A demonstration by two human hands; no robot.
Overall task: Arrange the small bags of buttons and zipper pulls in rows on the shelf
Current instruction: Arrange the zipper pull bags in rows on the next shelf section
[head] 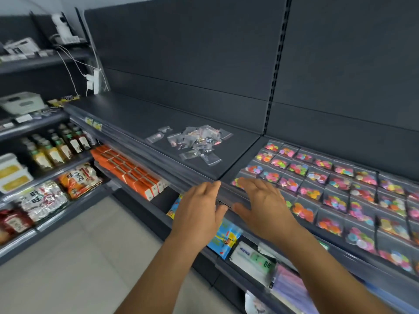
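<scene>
Bare skin, no gloves: left hand (199, 207) and right hand (263, 207) side by side at the front lip of the shelf (140, 118), fingers straight and spread, holding nothing, the right one overlapping the nearest corner of the button rows.

Heap of small clear bags (192, 143): loose, overlapping, on the dark shelf panel beyond the left hand, not yet in rows.

Rows of button bags (340, 189): already laid flat in a tidy grid, just right of the heap, on the adjoining panel.

Step in hand, by judgement: reaching for the heap. Best handled by lifting one bag at a time from the heap's edge, laying it flat and square to the shelf lip, starting a row beside the finished grid and matching its spacing; thin slippery film likely to slide or cling, so a light pinch at a corner advised.

Hard to make out: contents of the clear bags, too small and glinting to sort buttons from zipper pulls; count uncertain. Grid cut off at the right edge. Goods on lower shelves blurred.
</scene>
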